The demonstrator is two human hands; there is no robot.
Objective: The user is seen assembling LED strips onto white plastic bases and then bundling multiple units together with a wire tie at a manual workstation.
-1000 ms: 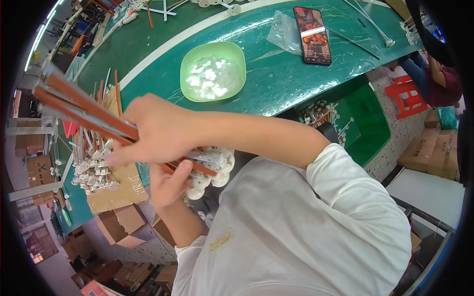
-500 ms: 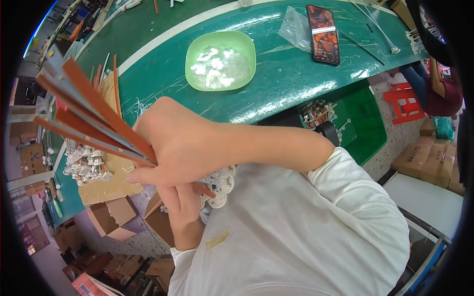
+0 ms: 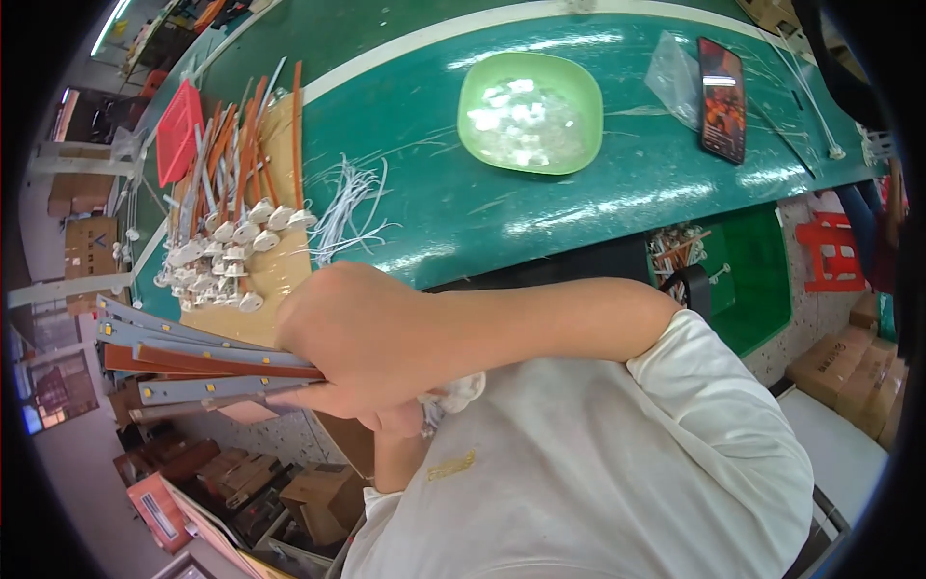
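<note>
My right hand (image 3: 352, 338) reaches across my body, closed round a bundle of LED strips (image 3: 207, 362). The strips are grey and orange-brown with small yellow chips, and their free ends fan out to the left. White plastic end pieces (image 3: 458, 394) show on the other side of the hand, close to my shirt. My left hand is mostly covered by the right; its wrist (image 3: 400, 463) rises from the sleeve beneath it, and its fingers are hidden. Beyond the hands, a pile of similar strips with white end caps (image 3: 231, 253) lies on a tan board (image 3: 285, 275).
Thin white wires (image 3: 349, 207) lie on the green table (image 3: 415, 222) beside the board. A light green bowl (image 3: 593, 121) holds small whitish pieces. A phone (image 3: 721, 101) and clear bag (image 3: 672, 82) sit farther right. Below the edge stands a green bin (image 3: 762, 289); a red basket (image 3: 179, 133) is far left.
The strip bundle has swung down from slanting up-left to nearly level, turning with my right hand. The view has shifted left, bringing the pile and wires into sight.
</note>
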